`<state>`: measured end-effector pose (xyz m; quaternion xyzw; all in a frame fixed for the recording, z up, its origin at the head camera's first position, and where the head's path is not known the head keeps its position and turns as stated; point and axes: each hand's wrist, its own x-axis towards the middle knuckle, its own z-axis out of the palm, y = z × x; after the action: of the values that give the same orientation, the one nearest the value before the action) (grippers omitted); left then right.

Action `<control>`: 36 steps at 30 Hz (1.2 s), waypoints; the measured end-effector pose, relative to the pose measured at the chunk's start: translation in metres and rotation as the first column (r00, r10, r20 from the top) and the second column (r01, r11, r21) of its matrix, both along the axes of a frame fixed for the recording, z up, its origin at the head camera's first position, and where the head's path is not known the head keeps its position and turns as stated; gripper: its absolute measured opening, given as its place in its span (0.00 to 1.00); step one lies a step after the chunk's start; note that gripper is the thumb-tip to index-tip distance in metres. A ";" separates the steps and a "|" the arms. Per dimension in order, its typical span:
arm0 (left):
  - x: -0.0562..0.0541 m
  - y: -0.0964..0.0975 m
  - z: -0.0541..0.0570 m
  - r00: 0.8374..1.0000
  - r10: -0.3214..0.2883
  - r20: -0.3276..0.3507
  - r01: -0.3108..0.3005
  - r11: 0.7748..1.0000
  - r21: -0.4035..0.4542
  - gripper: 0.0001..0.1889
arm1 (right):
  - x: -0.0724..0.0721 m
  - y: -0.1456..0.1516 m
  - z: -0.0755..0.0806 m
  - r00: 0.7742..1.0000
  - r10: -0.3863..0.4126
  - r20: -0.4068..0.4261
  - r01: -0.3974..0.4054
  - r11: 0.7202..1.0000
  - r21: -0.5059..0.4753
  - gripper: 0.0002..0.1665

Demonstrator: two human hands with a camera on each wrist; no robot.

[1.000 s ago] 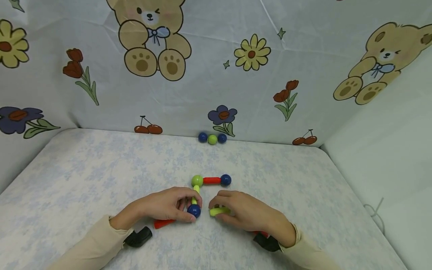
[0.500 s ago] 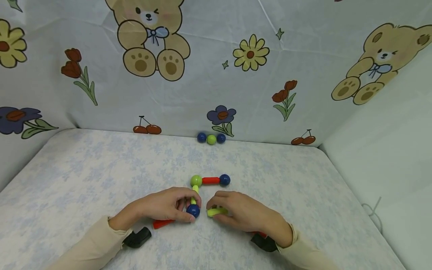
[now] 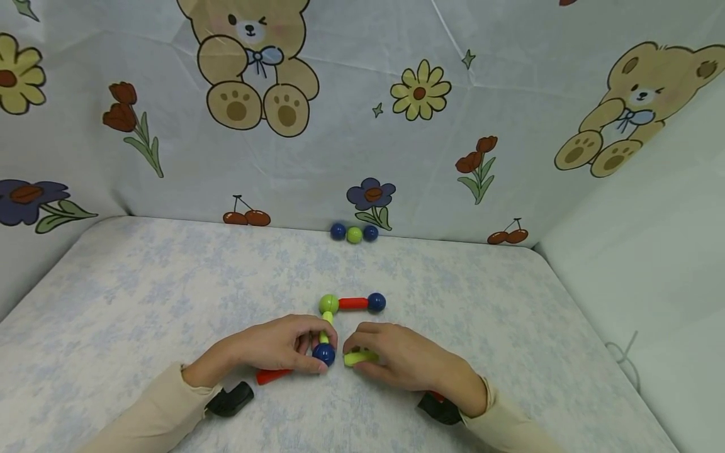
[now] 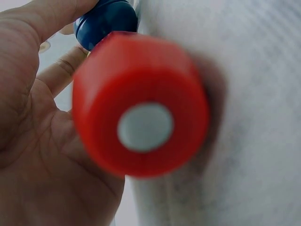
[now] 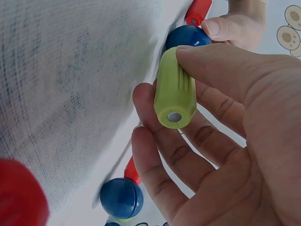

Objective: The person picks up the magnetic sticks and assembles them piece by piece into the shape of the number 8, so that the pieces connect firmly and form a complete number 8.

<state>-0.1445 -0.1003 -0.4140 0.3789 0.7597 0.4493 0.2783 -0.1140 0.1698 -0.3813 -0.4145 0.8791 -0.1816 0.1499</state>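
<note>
My left hand (image 3: pixel 283 343) grips a blue ball (image 3: pixel 324 354), thumb on its near side and fingers curled round the back. From that ball a lime-green magnetic rod (image 3: pixel 328 318) runs up to a lime-green ball (image 3: pixel 328 304). A red rod (image 3: pixel 353 303) links this to another blue ball (image 3: pixel 376 302). Between thumb and fingers, my right hand (image 3: pixel 396 355) pinches a loose lime-green rod (image 5: pixel 176 89), its far end close to the gripped blue ball. Under my left hand lies a red rod (image 4: pixel 141 108), a round metal disc in its end.
Two blue balls (image 3: pixel 338 231) with a lime-green ball (image 3: pixel 354 234) between them line the table's back edge. Another red rod (image 5: pixel 21 193) lies by my right wrist, mostly hidden in the head view. Black wrist straps (image 3: pixel 229 399) sit near the cloth-covered table (image 3: pixel 170 283).
My right hand has moved slightly left with the lime-green rod, narrowing the gap to the blue ball. The left hand has stayed in place.
</note>
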 end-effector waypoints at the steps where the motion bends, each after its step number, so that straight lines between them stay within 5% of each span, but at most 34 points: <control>1: 0.000 0.000 0.000 1.000 -0.003 -0.003 0.003 1.000 0.001 0.16 | 0.000 0.000 0.000 1.000 0.001 -0.005 -0.001 1.000 0.000 0.12; 36: 0.002 0.001 0.003 1.000 -0.005 0.013 0.005 1.000 0.009 0.18 | 0.003 -0.009 0.000 1.000 0.001 -0.019 -0.001 1.000 0.011 0.14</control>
<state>-0.1425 -0.0995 -0.4113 0.3788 0.7550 0.4545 0.2827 -0.1115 0.1611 -0.3815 -0.4158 0.8813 -0.1727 0.1436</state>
